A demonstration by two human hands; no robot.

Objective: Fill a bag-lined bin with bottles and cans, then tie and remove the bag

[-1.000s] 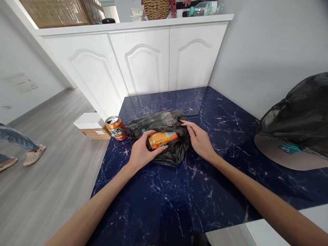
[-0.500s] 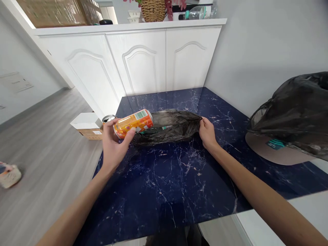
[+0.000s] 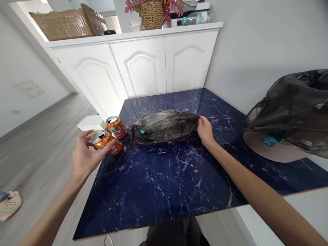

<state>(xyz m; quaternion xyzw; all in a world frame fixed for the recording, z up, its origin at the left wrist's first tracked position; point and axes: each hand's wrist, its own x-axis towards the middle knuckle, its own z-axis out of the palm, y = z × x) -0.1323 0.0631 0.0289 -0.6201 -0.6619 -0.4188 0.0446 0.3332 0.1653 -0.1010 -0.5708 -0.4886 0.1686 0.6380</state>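
At the table's left edge my left hand [image 3: 85, 155] is closed around an orange drink can [image 3: 112, 147], thumb on the near side. This can stands almost upright, its opened top facing up. Just behind it is a second orange can [image 3: 116, 127], also opened. My right hand [image 3: 205, 131] pinches the right end of a black plastic bag [image 3: 169, 128] lying on the dark blue marbled table [image 3: 164, 184]. Inside the bag's mouth a clear plastic bottle with a teal cap [image 3: 142, 132] shows in part.
To the right, a larger black bag [image 3: 299, 109] sits over a beige cap-like item [image 3: 279, 150] with a teal label. White cabinets [image 3: 143, 68] stand behind the table, topped by a woven basket [image 3: 152, 15], a plastic bottle [image 3: 197, 17] and a cardboard box [image 3: 61, 25].
My left hand has moved the can left, away from the bag's mouth, and turned it from lying sideways to nearly upright beside the other can. My right hand keeps its grip on the bag.
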